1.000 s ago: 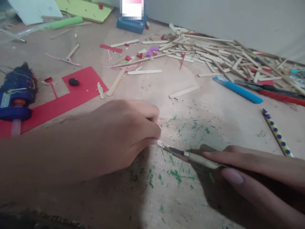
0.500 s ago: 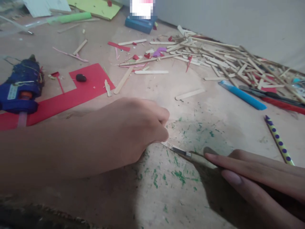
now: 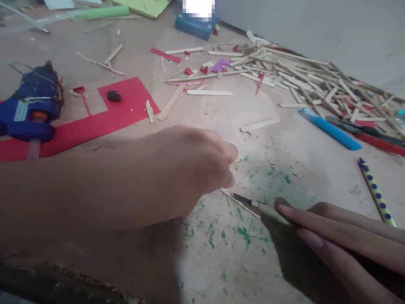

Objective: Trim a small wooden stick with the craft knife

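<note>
My left hand (image 3: 202, 162) is closed, its knuckles up, low over the table in the middle. From beneath its fingers a thin wooden stick (image 3: 244, 205) sticks out toward the lower right; the fingertips and the stick's other end are hidden. My right hand (image 3: 329, 232), at the lower right, grips a craft knife (image 3: 255, 204) between thumb and fingers. The knife's narrow blade points left, over or beside the stick; whether it touches the wood I cannot tell.
A blue glue gun (image 3: 34, 105) lies at the left by red paper (image 3: 129, 99). A heap of wooden sticks (image 3: 300, 78) lines the wall. A blue capped piece (image 3: 330, 128), black-and-red pliers (image 3: 363, 131) and a dotted pencil (image 3: 375, 192) lie right. Green specks mark the tabletop (image 3: 221, 261).
The view has shifted slightly, moving the scene right. The knife blade has come away from the line of the stick, so more of the stick shows below it.
</note>
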{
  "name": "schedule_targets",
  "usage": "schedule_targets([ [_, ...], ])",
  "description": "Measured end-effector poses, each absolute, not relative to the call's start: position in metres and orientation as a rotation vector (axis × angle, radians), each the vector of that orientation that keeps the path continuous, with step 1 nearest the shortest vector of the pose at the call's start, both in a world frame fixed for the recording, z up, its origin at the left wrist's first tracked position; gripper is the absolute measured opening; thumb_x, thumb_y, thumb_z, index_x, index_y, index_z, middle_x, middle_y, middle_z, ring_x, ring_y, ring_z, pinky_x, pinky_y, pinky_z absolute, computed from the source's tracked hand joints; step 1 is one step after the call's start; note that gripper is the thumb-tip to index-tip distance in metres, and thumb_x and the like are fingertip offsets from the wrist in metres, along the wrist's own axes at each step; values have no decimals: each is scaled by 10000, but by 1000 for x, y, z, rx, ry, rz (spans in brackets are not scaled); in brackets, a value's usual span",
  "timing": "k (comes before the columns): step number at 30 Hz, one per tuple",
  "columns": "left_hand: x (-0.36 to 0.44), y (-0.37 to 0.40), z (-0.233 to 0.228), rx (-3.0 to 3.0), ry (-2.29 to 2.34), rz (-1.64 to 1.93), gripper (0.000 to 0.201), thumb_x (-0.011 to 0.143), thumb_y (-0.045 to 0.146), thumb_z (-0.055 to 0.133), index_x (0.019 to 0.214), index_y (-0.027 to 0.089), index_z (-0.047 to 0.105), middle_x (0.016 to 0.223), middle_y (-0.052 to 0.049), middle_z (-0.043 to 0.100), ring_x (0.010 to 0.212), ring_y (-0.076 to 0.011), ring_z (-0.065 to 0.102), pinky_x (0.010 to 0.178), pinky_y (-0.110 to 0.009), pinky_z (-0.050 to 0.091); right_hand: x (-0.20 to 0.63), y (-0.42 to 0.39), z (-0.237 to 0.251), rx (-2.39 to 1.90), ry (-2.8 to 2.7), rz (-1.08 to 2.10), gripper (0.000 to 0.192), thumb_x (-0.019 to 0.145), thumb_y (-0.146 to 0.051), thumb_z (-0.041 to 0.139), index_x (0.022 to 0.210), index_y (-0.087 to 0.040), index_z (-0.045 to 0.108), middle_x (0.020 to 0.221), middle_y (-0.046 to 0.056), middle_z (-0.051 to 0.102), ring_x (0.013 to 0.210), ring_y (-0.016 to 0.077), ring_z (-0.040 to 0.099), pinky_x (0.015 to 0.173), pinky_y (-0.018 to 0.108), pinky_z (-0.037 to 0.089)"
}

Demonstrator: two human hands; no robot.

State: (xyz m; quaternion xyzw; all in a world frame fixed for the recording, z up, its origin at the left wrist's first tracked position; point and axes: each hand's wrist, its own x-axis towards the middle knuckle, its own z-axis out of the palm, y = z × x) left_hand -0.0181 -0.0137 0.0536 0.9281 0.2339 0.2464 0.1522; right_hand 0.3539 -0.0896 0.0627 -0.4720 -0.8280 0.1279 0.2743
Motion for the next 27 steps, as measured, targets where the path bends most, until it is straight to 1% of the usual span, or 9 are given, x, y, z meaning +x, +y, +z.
schedule_targets([
  [2, -18, -14, 54, 2664, 664, 710, 493, 1002, 35, 483, 1046, 262, 919, 1018, 25, 795, 850, -167, 707, 706, -369, 464, 350, -92, 62, -1264, -2228, 331, 411, 883, -544, 1009, 1290, -497, 974, 975, 13, 889, 985, 358, 917, 667, 379, 802],
  [7, -19, -15, 58, 2664, 681, 662, 518, 1045, 12, 452, 1003, 251, 909, 994, 24, 784, 848, -159, 694, 708, -360, 431, 344, -93, 61, -1243, -2272, 278, 430, 889, -557, 992, 1315, -510, 964, 982, 16, 884, 989, 360, 910, 665, 392, 797],
  [14, -20, -13, 53, 2680, 683, 731, 526, 1081, 49, 476, 1091, 287, 945, 1025, 34, 816, 858, -156, 726, 714, -376, 492, 351, -98, 64, -1280, -2388, 233, 480, 969, -496, 940, 1446, -540, 915, 1098, -4, 924, 1027, 354, 928, 703, 393, 817],
  [15, -20, -13, 52, 2684, 687, 740, 519, 1075, 51, 484, 1081, 290, 944, 1020, 34, 815, 852, -160, 723, 705, -382, 488, 353, -99, 65, -1299, -2413, 226, 476, 1008, -488, 905, 1479, -551, 896, 1152, -19, 933, 1035, 339, 933, 743, 388, 828],
  [17, -20, -13, 50, 2692, 689, 745, 494, 1073, 65, 497, 1044, 295, 933, 1002, 31, 812, 835, -167, 710, 688, -390, 469, 357, -102, 67, -1332, -2443, 187, 445, 1106, -477, 797, 1534, -582, 855, 1303, -79, 932, 1073, 277, 938, 905, 343, 831],
  [19, -19, -13, 51, 2694, 691, 740, 486, 1085, 72, 496, 1017, 297, 922, 983, 28, 806, 822, -167, 697, 681, -387, 443, 358, -103, 70, -1333, -2467, 161, 427, 1172, -468, 718, 1558, -618, 824, 1407, -164, 904, 1084, 175, 930, 1058, 211, 750],
  [21, -19, -14, 52, 2689, 696, 736, 503, 1108, 69, 484, 1025, 296, 925, 972, 28, 796, 821, -161, 684, 701, -375, 438, 355, -102, 73, -1325, -2472, 174, 438, 1191, -444, 711, 1580, -625, 803, 1425, -209, 891, 1096, 116, 919, 1128, 119, 658],
  [24, -19, -14, 53, 2676, 696, 722, 504, 1136, 65, 483, 991, 277, 916, 946, 29, 761, 809, -152, 657, 703, -365, 432, 350, -99, 77, -1297, -2470, 215, 490, 1195, -389, 700, 1615, -630, 774, 1422, -209, 892, 1088, 126, 922, 1086, 123, 683],
  [27, -19, -12, 51, 2666, 697, 723, 486, 1180, 109, 504, 913, 270, 876, 924, 25, 737, 784, -160, 641, 648, -385, 396, 348, -97, 77, -1303, -2442, 198, 439, 1127, -450, 773, 1533, -596, 849, 1328, -112, 929, 1054, 228, 939, 920, 244, 791],
])
